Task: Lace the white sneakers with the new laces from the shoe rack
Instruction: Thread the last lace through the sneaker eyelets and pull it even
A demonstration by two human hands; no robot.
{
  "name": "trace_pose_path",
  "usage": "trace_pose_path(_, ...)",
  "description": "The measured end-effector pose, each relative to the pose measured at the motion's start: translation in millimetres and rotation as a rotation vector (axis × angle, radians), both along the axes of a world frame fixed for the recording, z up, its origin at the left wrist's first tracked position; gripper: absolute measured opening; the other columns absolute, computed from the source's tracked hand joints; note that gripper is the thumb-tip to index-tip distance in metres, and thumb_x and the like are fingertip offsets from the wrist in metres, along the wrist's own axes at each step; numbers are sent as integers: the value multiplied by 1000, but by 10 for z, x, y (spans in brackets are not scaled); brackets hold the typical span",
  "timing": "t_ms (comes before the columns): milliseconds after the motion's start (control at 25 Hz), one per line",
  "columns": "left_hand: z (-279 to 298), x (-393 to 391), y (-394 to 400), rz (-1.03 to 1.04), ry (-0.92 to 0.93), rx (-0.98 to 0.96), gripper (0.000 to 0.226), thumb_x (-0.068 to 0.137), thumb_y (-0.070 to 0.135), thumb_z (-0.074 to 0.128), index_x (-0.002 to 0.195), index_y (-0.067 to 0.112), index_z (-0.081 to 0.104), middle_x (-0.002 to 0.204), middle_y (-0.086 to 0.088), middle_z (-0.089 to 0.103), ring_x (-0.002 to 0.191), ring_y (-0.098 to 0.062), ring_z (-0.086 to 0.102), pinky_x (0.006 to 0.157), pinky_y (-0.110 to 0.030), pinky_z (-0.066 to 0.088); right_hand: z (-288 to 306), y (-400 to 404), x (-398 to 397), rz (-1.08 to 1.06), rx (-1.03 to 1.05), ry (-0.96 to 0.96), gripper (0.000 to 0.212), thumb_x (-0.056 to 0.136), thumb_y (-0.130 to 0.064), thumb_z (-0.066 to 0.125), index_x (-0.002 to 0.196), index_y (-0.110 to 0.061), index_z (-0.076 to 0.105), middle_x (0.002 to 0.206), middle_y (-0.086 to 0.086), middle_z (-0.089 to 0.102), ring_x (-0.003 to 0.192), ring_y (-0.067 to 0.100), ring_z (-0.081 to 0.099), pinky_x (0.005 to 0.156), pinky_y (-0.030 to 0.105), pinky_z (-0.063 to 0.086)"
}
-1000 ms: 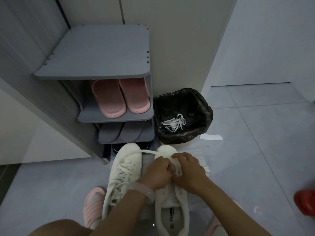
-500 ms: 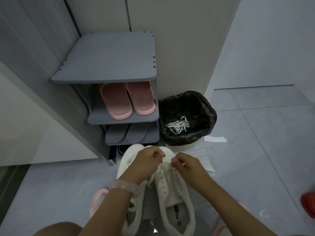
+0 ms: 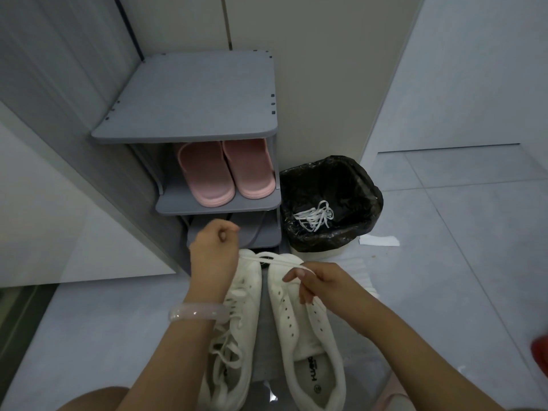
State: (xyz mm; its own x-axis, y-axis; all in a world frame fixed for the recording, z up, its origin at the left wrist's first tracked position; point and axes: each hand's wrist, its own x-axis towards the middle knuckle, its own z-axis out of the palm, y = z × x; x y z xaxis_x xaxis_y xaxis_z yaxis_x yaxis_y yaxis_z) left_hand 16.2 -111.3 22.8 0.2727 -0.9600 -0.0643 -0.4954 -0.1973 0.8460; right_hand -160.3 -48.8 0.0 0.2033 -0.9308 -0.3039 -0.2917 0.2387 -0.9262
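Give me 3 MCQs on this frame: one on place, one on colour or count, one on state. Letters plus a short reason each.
1. Where do the old laces lie?
A. on the shoe rack's top shelf
B. in the black-lined bin
C. on the floor by the paper scrap

2. What colour are the slippers on the rack's second shelf?
A. pink
B. white
C. black

3. What state is the right sneaker in?
A. fully laced and tied
B. eyelets mostly bare, one lace being threaded near the toe
C. lying on its side

Answers:
1 B: the white tangle sits inside the bin.
2 A: both slippers are pink.
3 B: empty eyelets show; the left hand and right hand pull a new lace taut across the toe end.
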Motion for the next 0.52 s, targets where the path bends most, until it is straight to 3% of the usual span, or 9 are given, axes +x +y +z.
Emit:
trace_pose_path(80, -89, 39, 21, -31, -194, 54, 17, 89, 10, 49, 82, 18, 62, 78, -1, 60, 76, -21, 56, 69, -24, 38, 14, 11, 2, 32, 18, -14, 24, 99, -23, 41, 105, -19, 63, 57, -6, 51, 52, -2, 50, 60, 8, 42)
trace_pose_path(160, -181, 20, 44, -147, -360, 19, 17, 88, 19, 52, 93, 17, 67, 103, -7, 62, 100, -27, 56, 84, -29, 42, -10, 3, 49, 49, 9, 34, 27, 100, -17, 39, 120, -19, 56, 60, -5, 49, 51, -3, 48, 59, 10, 42)
trace_pose_path(240, -261, -50, 91, -469, -289, -73, 32, 87, 32, 50, 106, 12, 67, 115, -8, 59, 110, -23, 54, 94, -23, 38, -25, 4, 107, 48, -3, 25, 34, 100, -13, 37, 132, -22, 43, 64, -7, 52, 55, -2, 49, 59, 14, 42)
trace_pose_path(320, -262, -193, 196, -735, -55, 76, 35, 94, 33, 48, 123, 15, 55, 119, -5, 59, 98, -14, 59, 88, -16, 41, -2, 23, 142, 57, -31, -3, 39, 99, -12, 36, 133, -32, 33, 67, -6, 56, 59, -1, 52, 59, 17, 43)
trace_pose_path(400, -245, -302, 283, -775, 115, 249, 38, 95, 30, 47, 131, 19, 41, 115, 0, 60, 72, -12, 62, 71, -19, 48, 43, 44, 167, 69, -66, 28, 44, 99, -13, 36, 124, -48, 24, 68, -6, 59, 57, -2, 54, 56, 13, 42)
trace_pose_path(480, -279, -324, 287, -771, 74, 247, 30, 94, 29, 49, 123, 21, 45, 97, 9, 61, 65, -3, 58, 64, -15, 46, 40, 47, 151, 34, -83, 88, 46, 99, -15, 38, 125, -48, 18, 66, -8, 59, 54, -6, 55, 53, 8, 39)
trace_pose_path(520, -282, -302, 252, -783, -1, 191, 18, 94, 27, 51, 110, 22, 54, 85, 13, 60, 66, 3, 55, 64, -14, 42, 18, 35, 124, 11, -94, 118, 43, 98, -17, 40, 127, -44, 22, 64, -8, 60, 53, -6, 55, 52, 8, 39)
